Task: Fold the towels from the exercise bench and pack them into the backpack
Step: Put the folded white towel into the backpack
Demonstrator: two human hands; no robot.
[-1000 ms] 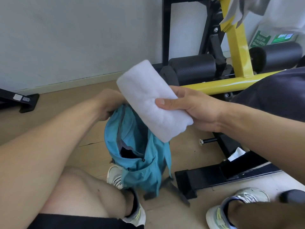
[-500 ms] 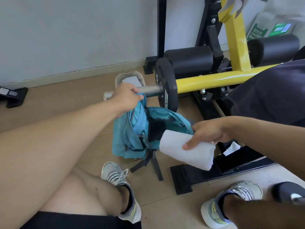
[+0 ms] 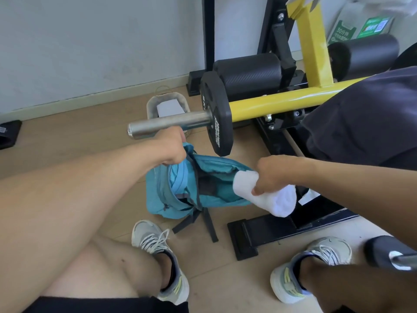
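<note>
Little can be read with certainty. White lettering is printed on the rim of the black weight plate point(image 3: 217, 114), just above and between the left hand point(image 3: 172, 146) and the right hand point(image 3: 274, 173), but it is too small and skewed to be made out. On the green sign point(image 3: 344, 30) against the wall, well above the right hand, "30" followed by small unreadable characters can be seen. Beside it a green label with a QR code point(image 3: 375, 26) is shown, its text blurred.

The teal backpack point(image 3: 209, 188) hangs just above the wooden floor, its top open and its grey straps trailing down. The white towel point(image 3: 268, 195), folded into a thick roll, enters this opening with one end.
</note>
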